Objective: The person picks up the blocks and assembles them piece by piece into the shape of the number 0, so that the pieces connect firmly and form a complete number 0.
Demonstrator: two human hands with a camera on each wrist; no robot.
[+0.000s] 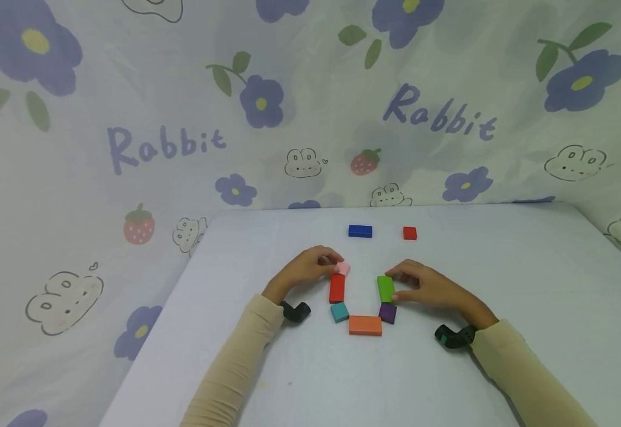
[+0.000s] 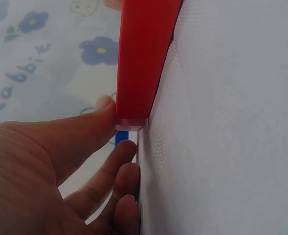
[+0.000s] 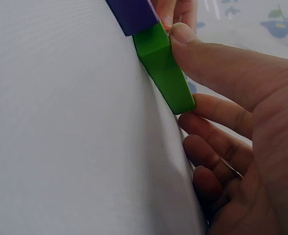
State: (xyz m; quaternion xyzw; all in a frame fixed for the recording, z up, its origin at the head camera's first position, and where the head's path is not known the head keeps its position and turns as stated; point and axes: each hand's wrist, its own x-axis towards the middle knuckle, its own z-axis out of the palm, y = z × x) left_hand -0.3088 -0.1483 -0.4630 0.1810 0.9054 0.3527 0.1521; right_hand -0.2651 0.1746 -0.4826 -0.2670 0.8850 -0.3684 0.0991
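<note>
With thumb and fingers, my left hand (image 1: 310,265) pinches a small pink block (image 1: 344,268) at the far end of a red rectangular block (image 1: 337,289). The red block hides most of the pink one in the left wrist view. My right hand (image 1: 422,286) holds a green rectangular block (image 1: 386,289) between thumb and index finger, one at each end, its other fingers curled near the tabletop. A purple block (image 1: 387,312) sits at the green block's near end. A teal block (image 1: 339,312) and an orange rectangular block (image 1: 365,325) complete a U-shaped row.
Farther back on the white tabletop (image 1: 289,367) lie a blue rectangular block (image 1: 360,231) and a small red block (image 1: 410,233). A patterned cloth (image 1: 182,89) hangs behind the table and along its left side. Each wrist wears a black camera.
</note>
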